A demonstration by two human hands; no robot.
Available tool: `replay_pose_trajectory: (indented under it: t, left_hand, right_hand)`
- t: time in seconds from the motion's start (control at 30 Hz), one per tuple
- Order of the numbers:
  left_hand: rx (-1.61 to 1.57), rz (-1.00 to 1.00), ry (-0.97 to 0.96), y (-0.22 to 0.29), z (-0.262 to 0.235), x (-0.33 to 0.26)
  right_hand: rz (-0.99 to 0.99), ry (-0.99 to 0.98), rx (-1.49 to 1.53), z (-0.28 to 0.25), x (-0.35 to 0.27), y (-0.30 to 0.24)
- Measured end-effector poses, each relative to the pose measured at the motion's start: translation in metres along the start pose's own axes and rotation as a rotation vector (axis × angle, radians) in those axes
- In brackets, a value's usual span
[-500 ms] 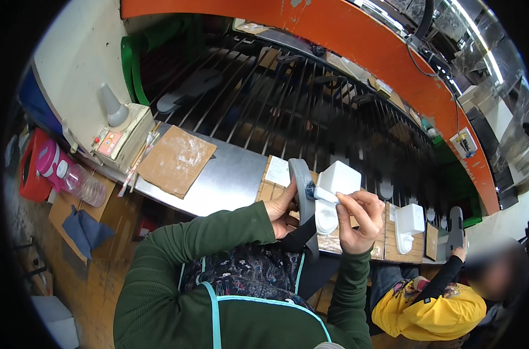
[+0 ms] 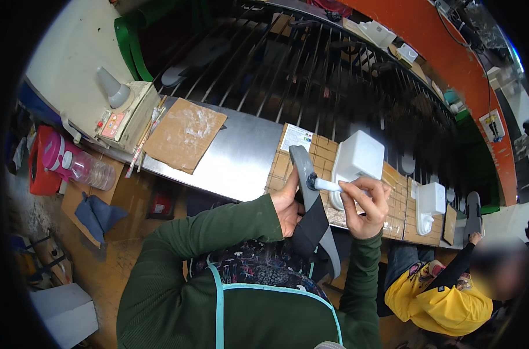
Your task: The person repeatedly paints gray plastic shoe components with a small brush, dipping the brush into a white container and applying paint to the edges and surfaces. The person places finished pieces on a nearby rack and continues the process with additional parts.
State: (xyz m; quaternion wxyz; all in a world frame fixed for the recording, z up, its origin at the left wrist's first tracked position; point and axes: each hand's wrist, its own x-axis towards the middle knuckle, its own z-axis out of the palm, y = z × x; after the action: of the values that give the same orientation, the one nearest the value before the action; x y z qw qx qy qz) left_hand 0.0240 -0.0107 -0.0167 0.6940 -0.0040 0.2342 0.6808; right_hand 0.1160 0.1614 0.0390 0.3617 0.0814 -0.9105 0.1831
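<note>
My left hand [image 2: 288, 206] is closed around the edge of a grey sandal [image 2: 301, 158], which I hold tilted in front of me. A wide black strap [image 2: 308, 232] crosses its lower half. My right hand [image 2: 366, 209] pinches a white-handled brush [image 2: 327, 185] between thumb and fingers. Its dark bristles touch the upper part of the sandal, just above the strap. Right behind the brush stands a white plastic pot [image 2: 360, 157] with a small rounded cup at its front, partly hidden by my right hand.
Beyond the metal ledge [image 2: 241, 151] runs a rack of dark bars [image 2: 264, 75]. A brown cardboard sheet [image 2: 186, 134] lies left, beside a control box [image 2: 125, 116] with a grey cone [image 2: 113, 90]. To the right are another white pot [image 2: 432, 200] and a co-worker in yellow [image 2: 444, 305] holding a grey sole [image 2: 472, 215].
The sandal has turned and now shows more of its strap and lower end. The brush stays against it. The view has shifted slightly.
</note>
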Motion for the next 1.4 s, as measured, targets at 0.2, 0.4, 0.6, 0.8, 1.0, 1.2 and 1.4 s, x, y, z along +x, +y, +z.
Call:
replay_pose_trajectory:
  t: [0.2, 0.4, 0.6, 0.8, 1.0, 1.2, 1.4]
  left_hand:
    - [0.053, 0.009, -0.005, -0.003, -0.004, 0.002]
    - [0.020, -0.034, 0.005, -0.005, -0.006, 0.000]
    - [0.051, -0.083, 0.115, -0.022, -0.003, 0.004]
    - [0.000, -0.145, 0.082, -0.027, -0.014, 0.011]
    - [0.044, -0.090, 0.083, -0.029, -0.015, 0.013]
    - [0.022, -0.152, 0.121, -0.027, -0.013, 0.014]
    - [0.048, -0.121, 0.142, -0.024, -0.012, 0.011]
  right_hand:
    - [0.002, -0.021, -0.023, 0.000, -0.013, 0.005]
    - [-0.005, -0.067, -0.041, -0.003, -0.019, 0.004]
    - [0.077, -0.027, 0.025, -0.006, -0.009, 0.013]
    - [0.014, -0.075, 0.001, -0.004, -0.004, 0.015]
    - [0.039, -0.128, 0.002, -0.006, -0.013, 0.015]
    - [0.036, -0.122, -0.005, -0.006, -0.024, 0.015]
    - [0.048, -0.140, -0.018, -0.008, -0.033, 0.014]
